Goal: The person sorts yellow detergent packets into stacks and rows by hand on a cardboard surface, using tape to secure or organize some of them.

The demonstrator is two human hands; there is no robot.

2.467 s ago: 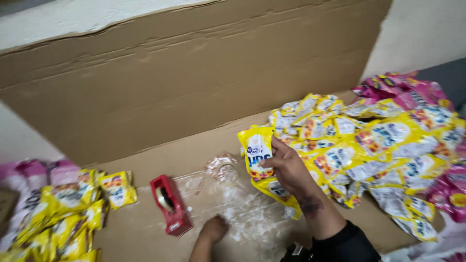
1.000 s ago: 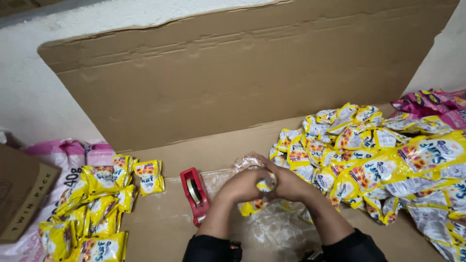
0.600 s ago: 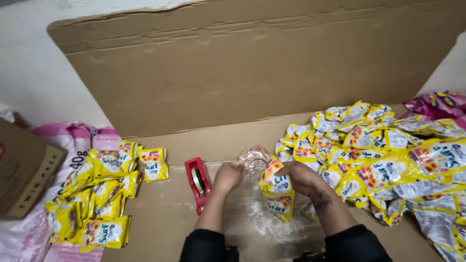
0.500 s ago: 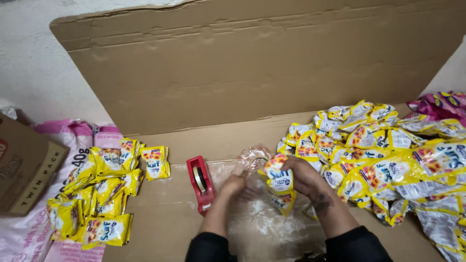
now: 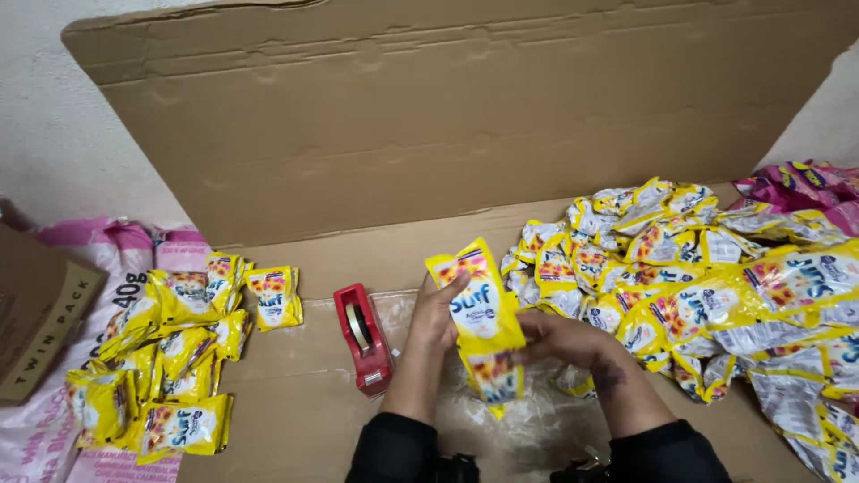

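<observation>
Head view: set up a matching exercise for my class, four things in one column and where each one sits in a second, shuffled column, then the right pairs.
Things
1. red tape dispenser
2. strip of yellow sachets
3. big loose heap of yellow sachets
4. pink packets

Places
A. far right corner, beyond the heap
B. held between the left hand and right hand
C. on the cardboard just left of the left hand
D. spread over the cardboard on the right

Pairs: 1-C, 2-B, 3-D, 4-A
</observation>
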